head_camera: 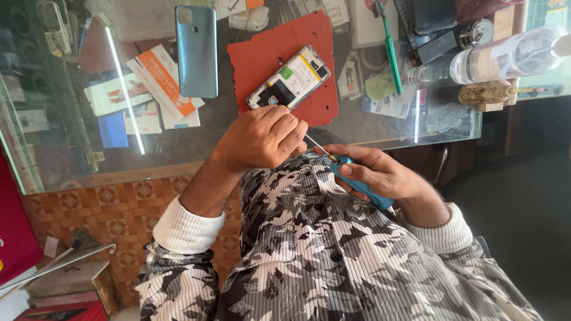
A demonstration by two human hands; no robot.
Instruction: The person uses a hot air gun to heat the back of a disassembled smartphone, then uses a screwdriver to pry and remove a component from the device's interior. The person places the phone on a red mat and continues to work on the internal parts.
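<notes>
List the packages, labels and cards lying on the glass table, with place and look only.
Orange and white rectangular card: left of the grey-blue phone back cover.
White leaflet with red picture: further left.
Small green sticker: on the opened phone on the red mat.
White and blue packet: right of the mat.

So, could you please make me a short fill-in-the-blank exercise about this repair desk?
1. The right hand holds a screwdriver with a ___ handle.
2. The opened phone lies on a ___ mat.
3. The mat and the blue back cover lie on a ___ table.
Missing words: blue; red; glass.
</notes>
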